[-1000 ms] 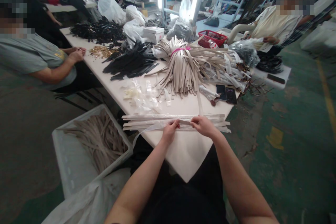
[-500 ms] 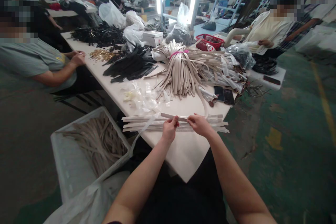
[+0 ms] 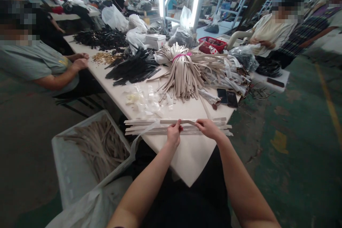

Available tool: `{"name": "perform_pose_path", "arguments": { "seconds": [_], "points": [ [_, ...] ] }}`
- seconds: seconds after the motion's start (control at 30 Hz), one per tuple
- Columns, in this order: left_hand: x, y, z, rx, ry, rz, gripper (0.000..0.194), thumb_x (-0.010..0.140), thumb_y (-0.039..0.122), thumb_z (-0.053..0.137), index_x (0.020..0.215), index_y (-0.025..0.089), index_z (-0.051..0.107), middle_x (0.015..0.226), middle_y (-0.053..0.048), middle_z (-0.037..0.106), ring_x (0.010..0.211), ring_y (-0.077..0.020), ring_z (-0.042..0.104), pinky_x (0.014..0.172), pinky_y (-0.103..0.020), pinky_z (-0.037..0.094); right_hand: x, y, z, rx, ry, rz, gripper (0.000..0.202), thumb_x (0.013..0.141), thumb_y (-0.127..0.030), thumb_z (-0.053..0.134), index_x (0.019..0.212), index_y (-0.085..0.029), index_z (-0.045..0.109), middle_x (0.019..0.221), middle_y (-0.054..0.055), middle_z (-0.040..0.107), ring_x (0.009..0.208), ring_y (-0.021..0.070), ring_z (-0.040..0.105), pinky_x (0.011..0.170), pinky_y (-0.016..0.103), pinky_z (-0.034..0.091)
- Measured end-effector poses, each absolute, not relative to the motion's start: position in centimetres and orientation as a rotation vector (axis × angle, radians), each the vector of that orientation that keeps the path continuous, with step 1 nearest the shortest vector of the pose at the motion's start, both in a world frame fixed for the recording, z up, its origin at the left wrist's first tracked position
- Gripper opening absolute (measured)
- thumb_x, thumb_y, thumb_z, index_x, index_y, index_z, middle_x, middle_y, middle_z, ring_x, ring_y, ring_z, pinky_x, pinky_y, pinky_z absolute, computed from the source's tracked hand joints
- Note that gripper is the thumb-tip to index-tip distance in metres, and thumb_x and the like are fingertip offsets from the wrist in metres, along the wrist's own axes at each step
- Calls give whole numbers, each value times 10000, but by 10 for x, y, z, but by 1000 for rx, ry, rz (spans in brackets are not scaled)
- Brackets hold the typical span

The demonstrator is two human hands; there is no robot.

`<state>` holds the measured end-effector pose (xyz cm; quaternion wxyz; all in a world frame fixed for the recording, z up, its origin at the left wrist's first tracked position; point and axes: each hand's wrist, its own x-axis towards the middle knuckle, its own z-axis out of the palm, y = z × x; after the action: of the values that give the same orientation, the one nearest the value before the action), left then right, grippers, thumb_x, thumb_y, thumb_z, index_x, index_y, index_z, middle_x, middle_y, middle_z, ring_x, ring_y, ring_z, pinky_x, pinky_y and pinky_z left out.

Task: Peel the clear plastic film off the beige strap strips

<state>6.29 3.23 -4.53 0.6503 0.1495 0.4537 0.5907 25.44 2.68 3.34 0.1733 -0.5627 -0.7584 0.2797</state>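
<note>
Both my hands hold one narrow beige strap [image 3: 188, 122] above the table. My left hand [image 3: 174, 132] pinches it near its middle, and its free end points left. My right hand [image 3: 208, 128] grips it farther right, and the strap bows slightly between the two hands. Under my hands lie several long whitish strips [image 3: 146, 128], side by side across the table corner. A translucent band [image 3: 143, 133] trails from near the strap's left end down toward the crate. Beyond them stands a large bundle of beige straps [image 3: 184, 74], tied with a pink band.
A white crate [image 3: 59, 149] of loose straps stands at my left. On the table [image 3: 184, 156] are clear plastic scraps [image 3: 144, 99], black strips [image 3: 133, 66], two phones [image 3: 227, 97] and a red basket [image 3: 213, 43]. A co-worker [image 3: 48, 64] sits left; other people are at the right.
My right hand has slid a little to the right along the strap, so more of it shows between my hands. The strap's left end has dropped slightly and moved left.
</note>
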Motion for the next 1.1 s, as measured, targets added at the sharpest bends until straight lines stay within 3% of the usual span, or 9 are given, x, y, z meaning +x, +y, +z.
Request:
{"name": "perform_pose_path", "arguments": {
  "seconds": [0.13, 0.3, 0.47, 0.77, 0.97, 1.1],
  "points": [
    [59, 34, -45, 299, 1030, 1303, 475, 531, 453, 917, 713, 115, 637, 597, 17, 581, 514, -78, 526, 507, -220, 428, 264, 26, 36, -1533, -2078, 962, 292, 936, -365, 495, 806, -179, 678, 640, -1, 616, 587, 145, 516, 571, 250, 349],
    [67, 30, -47, 271, 1043, 1257, 486, 521, 438, 926, 716, 105, 631, 602, 14, 587, 491, -77, 525, 485, -224, 431, 261, 29, 27, -1543, -2062, 942, 300, 910, -380, 526, 748, -172, 669, 640, 2, 607, 622, 150, 524, 588, 248, 369],
    [60, 32, -46, 194, 1020, 1235, 452, 560, 399, 923, 743, 118, 620, 623, 13, 604, 511, -83, 555, 483, -208, 448, 273, 28, 28, -1475, -2004, 1098, 318, 929, -422, 505, 844, -172, 681, 640, -15, 584, 596, 140, 504, 579, 238, 378],
    [72, 19, -43, 240, 1010, 1162, 464, 569, 436, 913, 757, 102, 651, 617, 6, 594, 521, -87, 557, 512, -221, 456, 260, 28, 9, -1478, -2055, 1007, 358, 925, -448, 533, 753, -167, 673, 695, 4, 631, 685, 154, 548, 647, 240, 399],
    [74, 12, -38, 275, 941, 1125, 503, 742, 573, 759, 897, 96, 712, 757, -77, 684, 555, -112, 591, 548, -258, 493, 266, 26, 3, -1500, -2055, 1018, 350, 927, -435, 534, 757, -169, 685, 652, -9, 606, 633, 145, 525, 614, 239, 384],
    [83, 6, -39, 314, 904, 1099, 493, 740, 564, 762, 907, 102, 717, 838, -100, 708, 580, -117, 608, 539, -243, 474, 251, 26, 2, -1499, -2065, 986, 341, 925, -422, 535, 780, -169, 712, 685, 8, 640, 655, 153, 537, 630, 250, 391]
  ]
}}
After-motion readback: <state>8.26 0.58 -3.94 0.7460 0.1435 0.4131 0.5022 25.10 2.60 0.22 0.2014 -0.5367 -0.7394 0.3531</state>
